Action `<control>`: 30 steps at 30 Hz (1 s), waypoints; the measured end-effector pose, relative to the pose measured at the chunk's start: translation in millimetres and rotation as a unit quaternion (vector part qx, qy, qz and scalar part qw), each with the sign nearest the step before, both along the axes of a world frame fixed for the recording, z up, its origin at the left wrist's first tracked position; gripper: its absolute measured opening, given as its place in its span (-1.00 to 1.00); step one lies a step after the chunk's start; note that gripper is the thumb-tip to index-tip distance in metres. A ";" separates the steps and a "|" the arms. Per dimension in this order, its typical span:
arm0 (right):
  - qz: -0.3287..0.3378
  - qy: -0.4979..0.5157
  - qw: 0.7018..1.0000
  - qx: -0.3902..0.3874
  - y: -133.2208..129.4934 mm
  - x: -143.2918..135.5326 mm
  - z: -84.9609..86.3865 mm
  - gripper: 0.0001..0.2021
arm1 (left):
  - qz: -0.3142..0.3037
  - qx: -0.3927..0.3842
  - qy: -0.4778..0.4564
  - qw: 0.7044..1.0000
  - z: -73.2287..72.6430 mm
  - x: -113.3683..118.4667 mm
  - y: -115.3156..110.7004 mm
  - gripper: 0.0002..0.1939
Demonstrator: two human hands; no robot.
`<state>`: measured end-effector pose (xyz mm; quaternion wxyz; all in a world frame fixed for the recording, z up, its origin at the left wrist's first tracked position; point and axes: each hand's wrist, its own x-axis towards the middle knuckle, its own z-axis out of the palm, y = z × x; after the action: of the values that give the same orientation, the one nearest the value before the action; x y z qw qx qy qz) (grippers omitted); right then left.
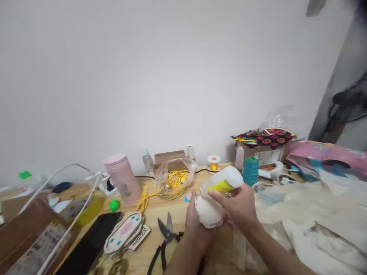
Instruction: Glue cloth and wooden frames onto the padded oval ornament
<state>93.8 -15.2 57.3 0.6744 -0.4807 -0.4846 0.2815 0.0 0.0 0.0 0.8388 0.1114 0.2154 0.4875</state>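
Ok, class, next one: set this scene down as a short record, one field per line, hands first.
Left hand: holds white piece
Right hand: grips bottle
Bottle pose: tilted, lower end at white piece; contact unclear
Bottle label: yellow
Shears: on the table, blades open, beside left forearm
Left side: phone, pink tumbler, green cap
Behind hands: gold spool, teal spool

A white bottle (223, 182) with a yellow label tilts over a rounded white piece (210, 213) with brownish edging.
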 end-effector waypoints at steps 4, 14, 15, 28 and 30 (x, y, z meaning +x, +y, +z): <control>0.064 0.008 0.998 -0.006 -3.9 -0.3 -0.3 -0.71 | 0.006 -0.002 -0.002 1.000 2.8 0.6 -0.7 -0.50; 0.073 -0.019 0.997 0.019 -4.6 -1.6 -2.6 -0.71 | 0.012 -0.016 0.019 1.000 13.8 1.1 -5.2 -0.41; 0.065 -0.023 0.997 0.021 -4.7 -1.3 -2.4 -0.71 | 0.014 -0.018 0.022 0.999 13.9 1.0 -5.3 -0.41; 0.038 -0.026 0.999 0.008 -4.3 0.7 -1.2 -0.72 | 0.017 -0.029 0.041 0.999 10.5 -0.4 -6.2 -0.42; 0.058 -0.019 0.998 0.004 -4.9 0.8 -0.2 -0.72 | 0.014 -0.029 0.041 0.999 10.9 -0.4 -6.1 -0.41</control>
<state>94.6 -20.1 57.0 0.6495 -0.4539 -0.5260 0.3090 -0.4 -6.1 10.9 0.8254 0.1039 0.2656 0.4872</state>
